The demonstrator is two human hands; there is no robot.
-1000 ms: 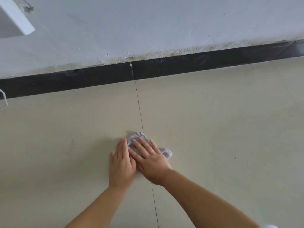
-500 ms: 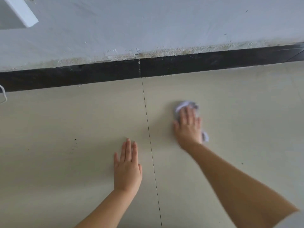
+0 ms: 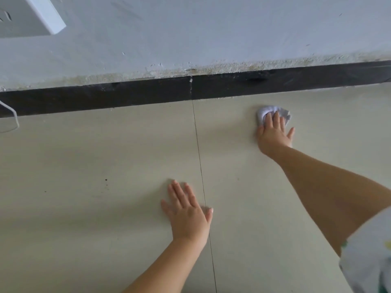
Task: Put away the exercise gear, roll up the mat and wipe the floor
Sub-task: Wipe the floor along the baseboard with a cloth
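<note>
The floor-wiping step is in hand. Left of the tile seam (image 3: 198, 161), the left hand (image 3: 187, 212) lies flat on the floor (image 3: 84, 208), fingers spread, bracing. Right of the seam, near the black skirting (image 3: 275, 81), the right hand (image 3: 274, 134) presses a crumpled white cloth (image 3: 273, 112) with straight fingers; its long axis runs roughly along the skirting. Next, probably, a sweep across unwiped tile.

A white wall socket (image 3: 25, 15) up left — black skirting (image 3: 275, 84) below, white cable (image 3: 12, 115) at the left edge.

Left hand (image 3: 188, 212) flat, fingers straight; right hand (image 3: 274, 135) flat, outstretched.
</note>
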